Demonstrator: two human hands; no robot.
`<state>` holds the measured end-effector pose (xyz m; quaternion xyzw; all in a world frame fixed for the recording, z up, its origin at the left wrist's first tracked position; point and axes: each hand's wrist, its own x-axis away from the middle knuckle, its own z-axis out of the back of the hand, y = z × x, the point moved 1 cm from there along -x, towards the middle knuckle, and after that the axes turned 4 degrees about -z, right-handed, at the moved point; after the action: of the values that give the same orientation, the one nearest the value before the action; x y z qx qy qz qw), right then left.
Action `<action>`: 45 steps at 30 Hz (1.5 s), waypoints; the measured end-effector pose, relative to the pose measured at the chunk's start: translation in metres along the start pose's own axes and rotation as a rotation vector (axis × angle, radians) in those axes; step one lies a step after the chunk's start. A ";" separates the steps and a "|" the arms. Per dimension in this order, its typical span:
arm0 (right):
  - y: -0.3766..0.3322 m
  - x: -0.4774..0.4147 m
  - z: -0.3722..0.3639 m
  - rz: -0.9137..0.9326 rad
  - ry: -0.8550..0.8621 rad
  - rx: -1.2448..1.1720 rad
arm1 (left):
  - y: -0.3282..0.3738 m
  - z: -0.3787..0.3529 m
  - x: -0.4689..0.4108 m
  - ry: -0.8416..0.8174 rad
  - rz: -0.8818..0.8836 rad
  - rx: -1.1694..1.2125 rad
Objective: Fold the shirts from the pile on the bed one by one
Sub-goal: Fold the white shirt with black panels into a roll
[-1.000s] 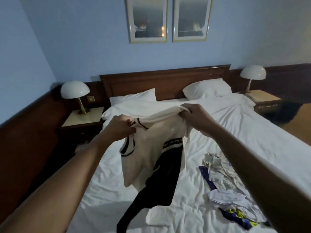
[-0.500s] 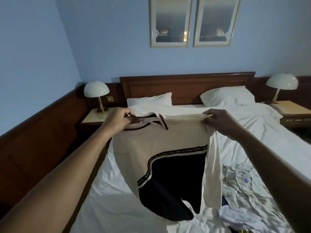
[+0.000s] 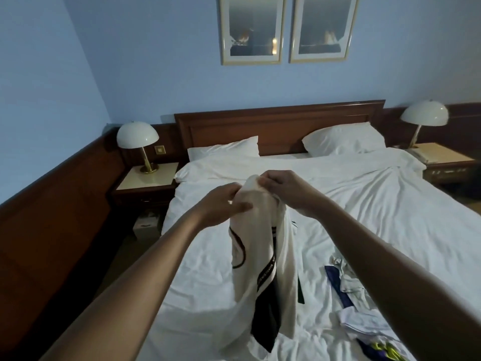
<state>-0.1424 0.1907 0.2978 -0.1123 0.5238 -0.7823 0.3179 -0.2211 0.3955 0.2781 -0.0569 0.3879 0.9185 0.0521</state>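
Left hand [image 3: 223, 201] and right hand [image 3: 283, 188], close together, both pinch top edge of cream-and-black shirt [image 3: 263, 256]. Shirt hangs bunched below hands, over bed [image 3: 208, 295]. Looks soft, light, limp; best held at shoulder seams. Pile [image 3: 351, 308] below right hand.

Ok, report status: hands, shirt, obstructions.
Left hand, right hand both grip cream shirt at top, close together. It hangs over bed. Pile lies apart, to the right.
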 end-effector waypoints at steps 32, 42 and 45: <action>0.230 -0.084 0.096 -0.522 -0.228 0.801 | -0.180 0.057 -0.144 0.451 0.400 0.270; 0.159 -0.189 0.168 -0.156 0.741 0.483 | -0.126 0.136 -0.264 0.830 0.189 0.088; 0.135 -0.203 0.182 -0.048 0.846 0.460 | -0.098 0.166 -0.280 0.906 0.069 0.114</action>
<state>0.1580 0.1454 0.2874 0.2771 0.4178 -0.8620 0.0753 0.0582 0.5684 0.3645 -0.4369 0.4232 0.7795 -0.1501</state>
